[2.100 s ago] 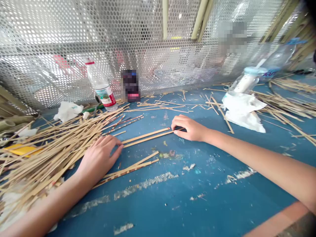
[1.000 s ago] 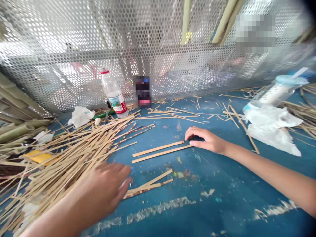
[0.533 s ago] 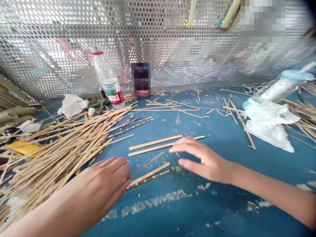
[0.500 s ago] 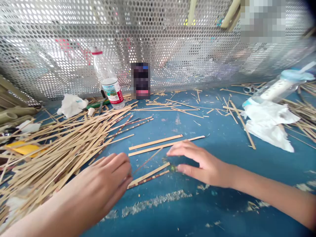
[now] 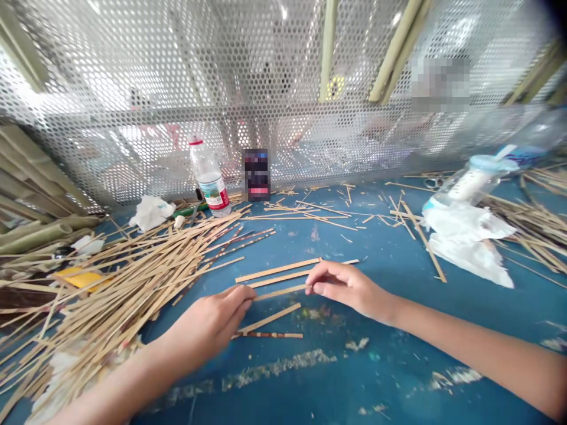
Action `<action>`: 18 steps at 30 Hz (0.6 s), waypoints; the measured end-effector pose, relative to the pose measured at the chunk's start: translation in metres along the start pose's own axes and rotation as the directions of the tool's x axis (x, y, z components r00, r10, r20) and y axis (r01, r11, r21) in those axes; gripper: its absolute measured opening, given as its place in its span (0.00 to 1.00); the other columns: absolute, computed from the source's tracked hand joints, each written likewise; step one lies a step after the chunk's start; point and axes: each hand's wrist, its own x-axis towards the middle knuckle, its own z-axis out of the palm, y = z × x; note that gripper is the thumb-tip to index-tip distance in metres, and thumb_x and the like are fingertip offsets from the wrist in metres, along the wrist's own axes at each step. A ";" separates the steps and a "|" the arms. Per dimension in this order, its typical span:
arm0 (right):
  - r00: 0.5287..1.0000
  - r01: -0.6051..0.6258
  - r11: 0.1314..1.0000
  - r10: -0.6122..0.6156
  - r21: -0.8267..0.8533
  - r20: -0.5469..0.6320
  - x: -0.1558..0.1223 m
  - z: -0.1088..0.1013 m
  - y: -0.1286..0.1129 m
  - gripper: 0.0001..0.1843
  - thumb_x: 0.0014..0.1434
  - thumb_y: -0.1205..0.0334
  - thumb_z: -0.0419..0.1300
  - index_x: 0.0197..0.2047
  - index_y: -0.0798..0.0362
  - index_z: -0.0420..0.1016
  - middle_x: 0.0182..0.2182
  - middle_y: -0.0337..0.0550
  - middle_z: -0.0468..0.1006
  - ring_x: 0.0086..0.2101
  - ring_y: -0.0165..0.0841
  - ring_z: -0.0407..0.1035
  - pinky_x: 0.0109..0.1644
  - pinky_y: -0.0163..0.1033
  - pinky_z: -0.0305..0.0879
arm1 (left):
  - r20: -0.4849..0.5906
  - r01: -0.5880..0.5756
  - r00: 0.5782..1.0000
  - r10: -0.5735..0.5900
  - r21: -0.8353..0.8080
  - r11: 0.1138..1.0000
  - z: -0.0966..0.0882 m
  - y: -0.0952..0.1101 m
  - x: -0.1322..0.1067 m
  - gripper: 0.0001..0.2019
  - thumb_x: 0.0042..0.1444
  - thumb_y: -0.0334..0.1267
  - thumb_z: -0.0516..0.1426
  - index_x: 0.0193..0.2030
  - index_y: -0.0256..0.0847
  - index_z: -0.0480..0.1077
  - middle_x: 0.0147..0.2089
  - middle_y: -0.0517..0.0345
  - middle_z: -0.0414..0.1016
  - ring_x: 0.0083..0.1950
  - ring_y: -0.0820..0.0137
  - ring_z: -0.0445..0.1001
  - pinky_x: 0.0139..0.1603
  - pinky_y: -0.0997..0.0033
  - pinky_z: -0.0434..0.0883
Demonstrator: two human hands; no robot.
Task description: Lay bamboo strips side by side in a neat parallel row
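A thin bamboo strip (image 5: 281, 291) stretches between my two hands just above the blue table. Its left end is pinched in my left hand (image 5: 217, 316), and the fingers of my right hand (image 5: 343, 288) close on the other end. Beyond it lie two flat bamboo strips (image 5: 279, 269), roughly parallel. Nearer to me are a plain strip (image 5: 273, 317) and a dark-banded strip (image 5: 279, 335), their left ends partly hidden by my left hand.
A heap of bamboo strips (image 5: 146, 283) covers the left side. Behind stand a water bottle (image 5: 215, 189) and a phone-like dark screen (image 5: 256, 177) against the perforated metal panel (image 5: 296, 130). White tissue (image 5: 469, 236) and a lidded cup (image 5: 473, 180) are at the right.
My right hand has closed on the strip's far end, and the strip has swung flatter. My left hand has moved forward and right. The view has tilted up; the banded strip's angle has shifted.
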 end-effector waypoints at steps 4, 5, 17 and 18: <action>0.997 0.061 0.983 -0.069 -0.171 -0.041 0.003 0.004 -0.001 0.05 0.63 0.61 0.57 0.41 0.49 0.74 0.37 0.41 0.78 0.38 0.33 0.72 0.45 0.40 0.67 | -0.119 -0.109 0.985 0.122 0.108 0.988 0.013 -0.011 0.000 0.13 0.71 0.39 0.42 0.51 0.45 0.66 0.43 0.57 0.79 0.40 0.69 0.80 0.40 0.72 0.74; 0.995 0.077 0.979 -0.087 -0.188 -0.048 0.003 0.004 -0.005 0.05 0.63 0.62 0.57 0.40 0.49 0.74 0.36 0.41 0.78 0.38 0.33 0.72 0.45 0.40 0.67 | -0.153 -0.140 0.975 0.162 0.146 0.979 0.016 -0.013 -0.001 0.13 0.70 0.39 0.43 0.51 0.44 0.66 0.43 0.56 0.79 0.41 0.69 0.80 0.41 0.71 0.75; 0.948 0.011 0.993 -0.049 -0.120 -0.315 0.011 -0.053 0.006 0.05 0.49 0.60 0.56 0.29 0.52 0.70 0.26 0.37 0.70 0.30 0.32 0.65 0.38 0.40 0.62 | -0.307 -0.070 0.943 0.132 0.203 0.977 0.020 -0.015 0.001 0.15 0.70 0.44 0.45 0.49 0.44 0.70 0.46 0.55 0.79 0.46 0.68 0.80 0.45 0.72 0.76; 0.943 -0.003 0.990 -0.043 -0.139 -0.331 0.012 -0.052 0.013 0.05 0.49 0.60 0.56 0.29 0.52 0.70 0.26 0.37 0.70 0.30 0.33 0.65 0.39 0.40 0.62 | -0.316 -0.044 0.942 0.113 0.218 0.975 0.021 -0.016 0.002 0.16 0.70 0.46 0.45 0.49 0.44 0.70 0.45 0.55 0.79 0.45 0.68 0.80 0.43 0.72 0.76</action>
